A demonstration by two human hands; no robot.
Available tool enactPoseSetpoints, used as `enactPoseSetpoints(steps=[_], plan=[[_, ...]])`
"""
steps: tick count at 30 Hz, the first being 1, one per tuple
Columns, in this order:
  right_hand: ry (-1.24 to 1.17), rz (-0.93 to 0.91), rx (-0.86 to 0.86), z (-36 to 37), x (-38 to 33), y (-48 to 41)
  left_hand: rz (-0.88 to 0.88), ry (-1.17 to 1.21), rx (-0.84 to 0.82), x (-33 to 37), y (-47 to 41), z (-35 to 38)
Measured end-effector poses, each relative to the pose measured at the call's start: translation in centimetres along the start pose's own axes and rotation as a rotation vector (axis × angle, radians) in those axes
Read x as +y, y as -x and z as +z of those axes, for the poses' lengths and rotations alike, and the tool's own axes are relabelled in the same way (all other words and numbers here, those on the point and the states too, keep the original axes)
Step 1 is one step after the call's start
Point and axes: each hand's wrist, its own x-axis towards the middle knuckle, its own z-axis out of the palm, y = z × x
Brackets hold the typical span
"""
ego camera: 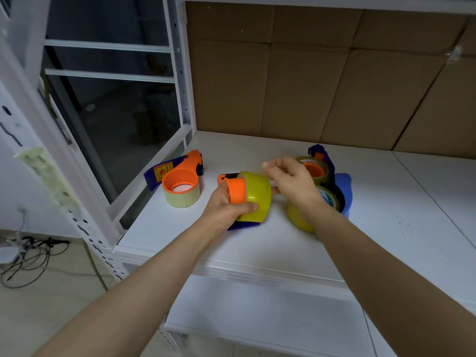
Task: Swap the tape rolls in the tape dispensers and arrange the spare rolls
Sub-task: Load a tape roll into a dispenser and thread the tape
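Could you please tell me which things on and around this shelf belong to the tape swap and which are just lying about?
Job:
- yellow tape roll on the dispenser in the left hand
- right hand
- orange dispenser at the left
- blue dispenser and spare rolls

Lying about:
- cardboard boxes
- floor cables

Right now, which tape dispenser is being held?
The middle dispenser, carrying the bright yellow-green roll: the left hand grips it. The dispenser on the left and the one behind the right hand lie untouched on the shelf.

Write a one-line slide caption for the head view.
Left hand grips a dispenser loaded with yellow tape on a white shelf; right hand hovers beside it.
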Motion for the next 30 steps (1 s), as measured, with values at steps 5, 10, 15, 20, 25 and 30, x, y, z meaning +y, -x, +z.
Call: enactPoseSetpoints(steps=[5, 10, 15, 20, 25, 30], plan=[[0.040, 0.188, -0.114, 1.0, 0.5, 0.8, 0.054, -0.072, 0.007, -0.3, -0.1, 0.3], [0.013, 0.169, -0.025, 0.7, 0.8, 0.2, 0.040, 0.084, 0.043, 0.9, 0.0, 0.4], [0.008, 0.150, 0.058, -1.7, 0.1, -0.1, 0.064, 0.332, 0.121, 2.5, -0.4, -0.4], [-0.132, 0.063, 0.166, -4.0, -1.2, 0.2, 0.024, 0.493, 0.213, 3.6, -0.6, -0.9], [-0.355, 0.020, -0.289, -5.1, -2.7, 1.5, -0.083, 0.518, 0.046, 3.8, -0.6, -0.5], [-0.240, -0.005, -0.309, -3.6, -1.8, 0.4, 0.021, 0.369, -0.297, 3.1, -0.5, -0.4]])
